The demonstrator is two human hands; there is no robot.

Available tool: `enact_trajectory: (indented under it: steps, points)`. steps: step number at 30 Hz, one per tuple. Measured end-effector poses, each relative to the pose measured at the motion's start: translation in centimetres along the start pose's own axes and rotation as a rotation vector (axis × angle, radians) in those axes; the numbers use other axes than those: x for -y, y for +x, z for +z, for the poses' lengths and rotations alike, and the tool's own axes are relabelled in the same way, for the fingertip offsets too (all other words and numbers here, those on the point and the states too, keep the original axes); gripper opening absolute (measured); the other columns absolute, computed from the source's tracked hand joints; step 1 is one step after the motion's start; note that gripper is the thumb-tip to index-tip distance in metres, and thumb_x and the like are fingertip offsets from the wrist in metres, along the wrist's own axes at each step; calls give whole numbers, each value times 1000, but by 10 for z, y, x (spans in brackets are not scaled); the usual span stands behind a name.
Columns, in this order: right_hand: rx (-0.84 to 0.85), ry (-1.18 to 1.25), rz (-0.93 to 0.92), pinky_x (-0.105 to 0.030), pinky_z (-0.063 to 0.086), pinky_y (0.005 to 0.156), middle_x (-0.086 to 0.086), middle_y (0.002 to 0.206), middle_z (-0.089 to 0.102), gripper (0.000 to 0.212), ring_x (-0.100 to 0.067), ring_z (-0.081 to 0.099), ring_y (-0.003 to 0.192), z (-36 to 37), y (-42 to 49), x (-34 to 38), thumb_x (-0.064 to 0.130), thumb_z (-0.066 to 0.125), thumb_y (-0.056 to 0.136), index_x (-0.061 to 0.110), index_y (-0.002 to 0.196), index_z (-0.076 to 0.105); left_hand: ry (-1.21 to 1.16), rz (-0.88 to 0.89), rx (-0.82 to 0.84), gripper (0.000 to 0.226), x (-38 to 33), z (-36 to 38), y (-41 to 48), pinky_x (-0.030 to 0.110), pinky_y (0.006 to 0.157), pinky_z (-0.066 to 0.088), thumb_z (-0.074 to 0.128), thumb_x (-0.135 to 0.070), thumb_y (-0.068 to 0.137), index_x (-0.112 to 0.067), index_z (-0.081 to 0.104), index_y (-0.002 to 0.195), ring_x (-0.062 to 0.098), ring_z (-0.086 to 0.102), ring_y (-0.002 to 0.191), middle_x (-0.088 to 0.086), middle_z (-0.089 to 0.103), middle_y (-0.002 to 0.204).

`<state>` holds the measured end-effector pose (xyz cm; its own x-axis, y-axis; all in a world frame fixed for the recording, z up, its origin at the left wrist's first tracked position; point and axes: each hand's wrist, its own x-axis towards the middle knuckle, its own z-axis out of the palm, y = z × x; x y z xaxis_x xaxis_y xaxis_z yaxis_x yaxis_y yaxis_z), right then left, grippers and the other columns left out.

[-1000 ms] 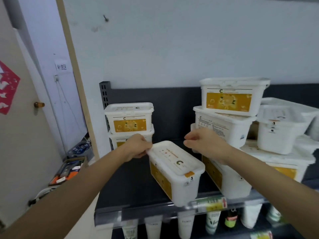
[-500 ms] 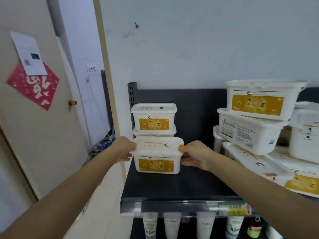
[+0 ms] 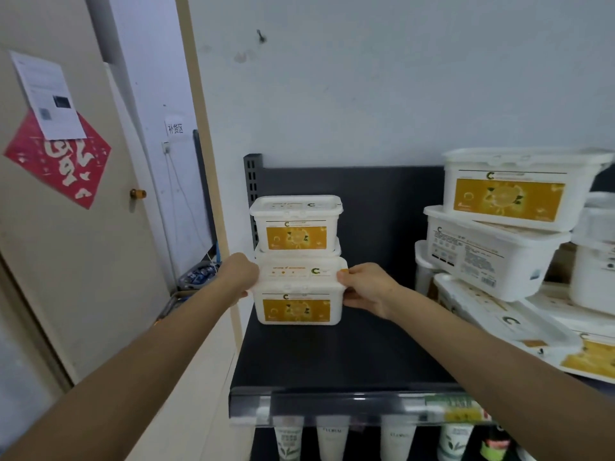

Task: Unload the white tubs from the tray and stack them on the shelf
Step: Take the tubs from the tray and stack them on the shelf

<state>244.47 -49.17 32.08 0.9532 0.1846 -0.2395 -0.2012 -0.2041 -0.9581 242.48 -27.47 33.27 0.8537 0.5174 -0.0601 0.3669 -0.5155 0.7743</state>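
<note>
A white tub [image 3: 298, 291] with a yellow label stands upright on the dark shelf [image 3: 336, 354], label facing me. My left hand [image 3: 238, 274] grips its left end and my right hand [image 3: 366, 287] grips its right end. Directly behind it, two more white tubs [image 3: 296, 224] sit stacked against the shelf's back panel at the left. The tray is out of view.
A loose, tilted pile of white tubs [image 3: 506, 227] fills the shelf's right side. White tubes [image 3: 332, 440] hang under the shelf's front rail [image 3: 332, 404]. A beige door [image 3: 66, 227] with a red decoration stands left, past a wooden post [image 3: 203, 161].
Both hands turned the tub from an angled position near the front edge to label-forward, then carried it back and left, in front of the two stacked tubs. The camera view shifted left.
</note>
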Motion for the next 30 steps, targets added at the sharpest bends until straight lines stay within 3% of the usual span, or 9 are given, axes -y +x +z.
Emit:
enact_trajectory:
  steps: [3, 6, 11, 15, 17, 21, 23, 27, 30]
  points:
    - [-95, -305, -115, -33, 52, 85, -9, 122, 60, 31, -19, 58, 103, -1, -15, 6, 24, 54, 96, 10, 123, 55, 316, 286, -117, 22, -6, 10, -3, 38, 80, 48, 53, -18, 91, -7, 51, 110, 30, 52, 101, 16, 51, 114]
    - [-186, -472, -341, -22, 46, 86, -7, 142, 47, 55, -14, 50, 118, -15, -38, 31, 26, 54, 96, 12, 145, 35, 211, 559, -177, 35, -41, 23, -19, 34, 94, 40, 55, -23, 92, -10, 52, 124, 28, 47, 115, 15, 50, 125]
    - [-463, -700, -666, -29, 42, 104, 0, 141, 51, 47, -14, 49, 127, -67, -87, 78, 25, 57, 94, 19, 139, 46, 6, 724, -24, 43, -122, 51, -52, 24, 90, 37, 58, -27, 91, -13, 52, 131, 19, 52, 118, 7, 53, 133]
    - [-684, -837, -825, -10, 31, 94, -5, 131, 58, 36, -15, 52, 120, -121, -126, 94, 17, 55, 94, 11, 129, 58, -91, 830, 66, 44, -190, 80, -72, 24, 90, 37, 54, -34, 93, -12, 53, 131, 18, 54, 116, 6, 55, 132]
    - [-827, -877, -834, -7, 23, 93, -11, 131, 57, 33, -20, 50, 123, -151, -134, 96, 13, 56, 93, 5, 125, 60, -208, 802, 156, 46, -220, 92, -83, 27, 90, 39, 51, -38, 94, -11, 52, 131, 18, 53, 115, 3, 56, 130]
    - [-1071, -793, -694, -30, 28, 111, -16, 145, 43, 43, -27, 36, 137, -202, -132, 88, 19, 53, 96, 4, 136, 50, -492, 588, 404, 40, -264, 110, -93, 34, 81, 46, 44, -42, 94, -7, 60, 106, 20, 59, 92, 9, 64, 106]
    - [-1045, -664, -541, -34, 33, 108, -14, 141, 47, 46, -27, 39, 134, -217, -129, 85, 24, 52, 97, 3, 137, 45, -568, 517, 472, 41, -272, 118, -90, 40, 83, 53, 47, -40, 90, -4, 60, 103, 25, 65, 90, 14, 68, 104]
    - [-828, -319, -417, -42, 54, 89, -4, 111, 66, 32, -23, 62, 102, -230, -120, 81, 38, 58, 90, 14, 111, 59, -535, 579, 423, 64, -265, 127, -86, 39, 87, 52, 53, -48, 83, -11, 48, 134, 21, 62, 104, 5, 62, 121]
    - [-825, -338, -502, -38, 57, 81, 0, 102, 68, 29, -19, 65, 94, -230, -114, 76, 33, 64, 88, 14, 109, 61, -552, 647, 372, 37, -254, 121, -91, 43, 93, 52, 55, -43, 89, -21, 59, 118, 18, 62, 104, -4, 61, 111]
